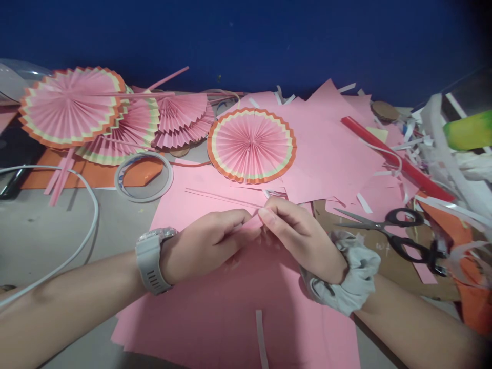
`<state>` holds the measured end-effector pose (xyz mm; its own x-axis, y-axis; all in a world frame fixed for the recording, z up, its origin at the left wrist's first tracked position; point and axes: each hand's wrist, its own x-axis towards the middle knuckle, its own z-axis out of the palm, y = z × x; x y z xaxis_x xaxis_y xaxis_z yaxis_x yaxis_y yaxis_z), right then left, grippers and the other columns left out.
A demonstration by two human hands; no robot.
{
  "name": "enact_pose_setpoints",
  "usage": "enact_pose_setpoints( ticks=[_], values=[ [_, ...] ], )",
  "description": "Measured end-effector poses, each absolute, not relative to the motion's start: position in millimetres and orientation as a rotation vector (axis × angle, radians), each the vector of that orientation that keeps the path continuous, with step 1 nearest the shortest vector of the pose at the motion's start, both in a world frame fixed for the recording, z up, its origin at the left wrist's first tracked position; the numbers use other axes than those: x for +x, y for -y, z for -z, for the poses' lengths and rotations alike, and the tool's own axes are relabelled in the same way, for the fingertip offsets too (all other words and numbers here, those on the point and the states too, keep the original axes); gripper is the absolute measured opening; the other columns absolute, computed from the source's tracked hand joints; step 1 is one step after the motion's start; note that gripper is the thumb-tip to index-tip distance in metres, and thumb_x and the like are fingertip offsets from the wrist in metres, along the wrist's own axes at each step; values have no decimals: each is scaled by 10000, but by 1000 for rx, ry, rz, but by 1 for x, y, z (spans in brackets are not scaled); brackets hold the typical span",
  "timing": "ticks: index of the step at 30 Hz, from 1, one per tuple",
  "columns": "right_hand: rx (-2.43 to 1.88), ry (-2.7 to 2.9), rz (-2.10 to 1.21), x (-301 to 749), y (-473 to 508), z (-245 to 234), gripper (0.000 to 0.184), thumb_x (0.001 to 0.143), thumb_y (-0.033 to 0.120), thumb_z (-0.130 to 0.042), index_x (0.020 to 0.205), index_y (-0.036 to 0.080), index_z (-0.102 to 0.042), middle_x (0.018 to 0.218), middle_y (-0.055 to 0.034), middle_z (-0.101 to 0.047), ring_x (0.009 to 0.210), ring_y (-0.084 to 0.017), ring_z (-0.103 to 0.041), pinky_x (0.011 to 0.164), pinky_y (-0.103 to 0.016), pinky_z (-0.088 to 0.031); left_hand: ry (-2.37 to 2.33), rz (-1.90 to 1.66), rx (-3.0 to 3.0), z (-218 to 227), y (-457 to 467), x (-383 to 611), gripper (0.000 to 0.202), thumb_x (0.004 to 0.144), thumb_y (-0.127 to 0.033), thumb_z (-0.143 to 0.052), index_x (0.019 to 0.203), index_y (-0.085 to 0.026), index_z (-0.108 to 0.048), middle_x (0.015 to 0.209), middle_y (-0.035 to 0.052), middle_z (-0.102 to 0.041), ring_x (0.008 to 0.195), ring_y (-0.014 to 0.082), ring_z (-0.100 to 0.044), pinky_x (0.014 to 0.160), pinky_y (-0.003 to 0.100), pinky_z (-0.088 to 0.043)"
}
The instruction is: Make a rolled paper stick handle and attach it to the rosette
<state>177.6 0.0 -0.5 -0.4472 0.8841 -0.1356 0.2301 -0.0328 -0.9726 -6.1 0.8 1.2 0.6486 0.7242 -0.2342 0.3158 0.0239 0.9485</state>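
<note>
A narrow pink paper strip [250,223], partly covered by fingers, bridged the small gap between the left hand [210,238] and the right hand [305,237], pinched by both.

Room lies between cable [97,207] and tape ring [168,179]; rightward, blurred scraps [430,123] probably obstruct.

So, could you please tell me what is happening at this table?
A person's left hand and right hand pinch a small pink paper piece between them, above pink sheets. A round pleated paper disc lies just beyond the hands, with more pleated pieces to the left. Open scissors lie at the right, untouched.
</note>
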Motion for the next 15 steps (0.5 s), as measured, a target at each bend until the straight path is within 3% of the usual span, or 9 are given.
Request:
enact_pose_setpoints(
  ticks=[4, 11, 15],
  values=[
    [-1225, 1707, -1424, 176, 1, 2, 328, 941, 304, -405, 635, 189, -437, 582, 37, -479, 539, -81, -475, 561, -223, -395, -872, -387, 1559, -1, -2, -7, 276, 941, -263, -398, 678, -180, -385, 496, -79, -491, 437, 46, -454, 484, 158, -371],
    [-1234, 1739, -1454, 176, 1, 1, 282, 887, 313, -514, 639, 185, -470, 566, 44, -488, 486, -73, -446, 498, -220, -368, -875, -392, 1545, -2, -1, -5, 307, 945, -348, -376, 705, -172, -451, 525, -56, -525, 466, 65, -488, 504, 178, -396],
    [-1212, 1549, -1418, 176, 0, 2, 316, 912, 331, -465, 630, 194, -430, 506, 60, -439, 450, -70, -424, 471, -219, -355, -872, -357, 1545, -2, -1, -7, 324, 948, -367, -367, 719, -164, -476, 552, -45, -538, 477, 63, -496, 519, 180, -404]
  ],
)
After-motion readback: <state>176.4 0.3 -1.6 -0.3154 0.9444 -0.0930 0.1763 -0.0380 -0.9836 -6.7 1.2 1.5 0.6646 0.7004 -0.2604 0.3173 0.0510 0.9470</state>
